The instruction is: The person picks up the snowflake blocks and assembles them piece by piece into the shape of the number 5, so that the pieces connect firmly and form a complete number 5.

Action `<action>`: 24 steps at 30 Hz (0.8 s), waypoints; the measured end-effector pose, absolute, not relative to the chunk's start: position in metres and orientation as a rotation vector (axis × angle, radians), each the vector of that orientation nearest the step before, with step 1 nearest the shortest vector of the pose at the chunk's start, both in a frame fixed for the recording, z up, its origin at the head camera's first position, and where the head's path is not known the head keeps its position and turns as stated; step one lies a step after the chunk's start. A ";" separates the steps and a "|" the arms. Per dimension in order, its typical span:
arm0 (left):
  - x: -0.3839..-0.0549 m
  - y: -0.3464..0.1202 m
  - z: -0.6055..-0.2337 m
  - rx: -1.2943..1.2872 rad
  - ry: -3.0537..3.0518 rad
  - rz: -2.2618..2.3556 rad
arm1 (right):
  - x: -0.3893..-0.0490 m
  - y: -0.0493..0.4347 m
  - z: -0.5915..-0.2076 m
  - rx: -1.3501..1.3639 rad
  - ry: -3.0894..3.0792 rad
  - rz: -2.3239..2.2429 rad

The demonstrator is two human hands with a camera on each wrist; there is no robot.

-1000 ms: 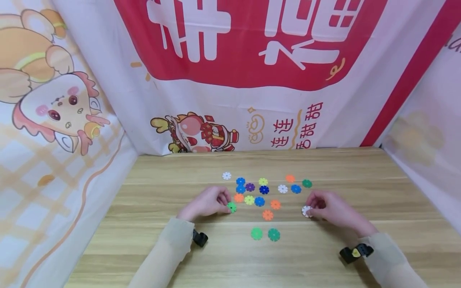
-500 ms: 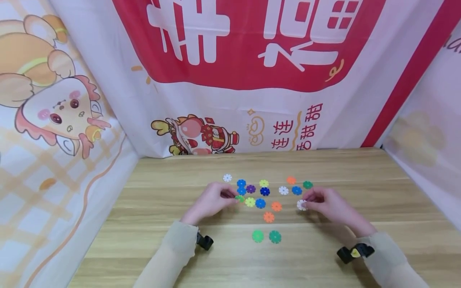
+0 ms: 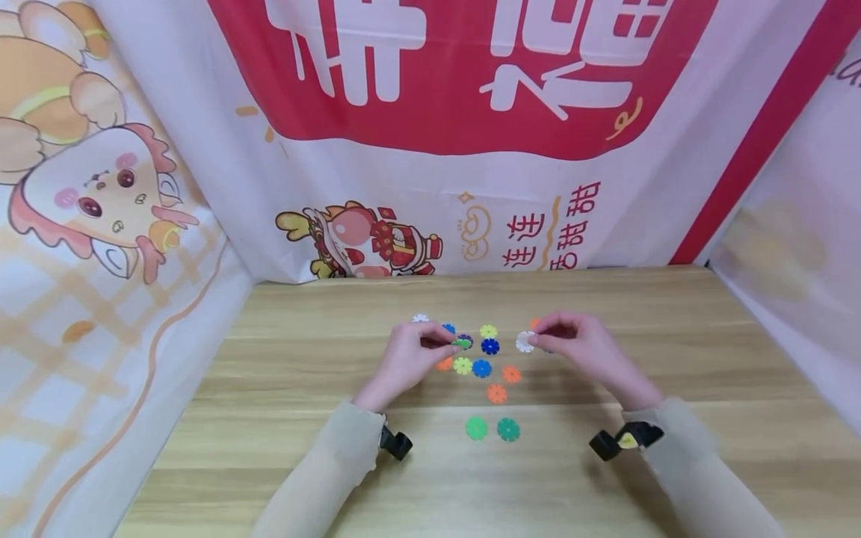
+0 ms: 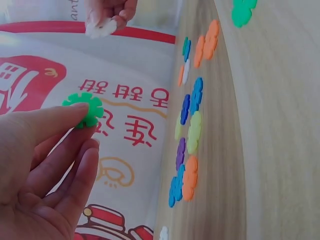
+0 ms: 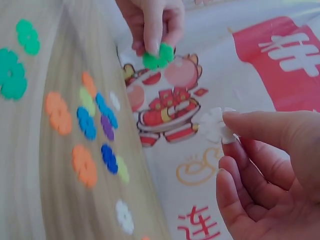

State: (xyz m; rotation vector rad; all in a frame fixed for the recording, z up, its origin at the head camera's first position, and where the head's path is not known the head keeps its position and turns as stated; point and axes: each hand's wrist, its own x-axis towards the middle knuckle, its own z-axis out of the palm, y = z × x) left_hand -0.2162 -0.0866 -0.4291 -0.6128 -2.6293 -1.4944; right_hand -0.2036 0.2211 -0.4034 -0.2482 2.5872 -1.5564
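My left hand [image 3: 415, 351] pinches a green notched plastic disc [image 4: 93, 111] between thumb and fingers, raised above the table. Opposite it, my right hand [image 3: 584, 345] pinches a white notched disc [image 5: 218, 125] by its edge, also raised. In the head view the two discs face each other across a short gap, with a dark blue disc [image 3: 489, 347] and a yellow one [image 3: 488, 331] lying between and below them. The green disc overlaps a purple disc [image 5: 107, 127] in the head view. My right hand hides part of the discs at the back right.
Loose notched discs lie flat on the wooden table [image 3: 323, 478], including orange ones [image 3: 497, 394], a blue one [image 3: 482, 368], and a light green [image 3: 477, 428] and darker green disc [image 3: 508, 430] nearer the front. Printed cloth [image 3: 377, 172] hangs behind and at both sides.
Both hands have lifted off the table and moved inward and away from the body, the left carrying the green disc rightward, the right carrying the white disc leftward. The discs are closer together.
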 end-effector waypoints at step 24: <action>-0.205 -0.066 -0.417 -0.736 -2.494 -1.573 | -0.204 0.187 -0.404 -0.136 2.317 -1.852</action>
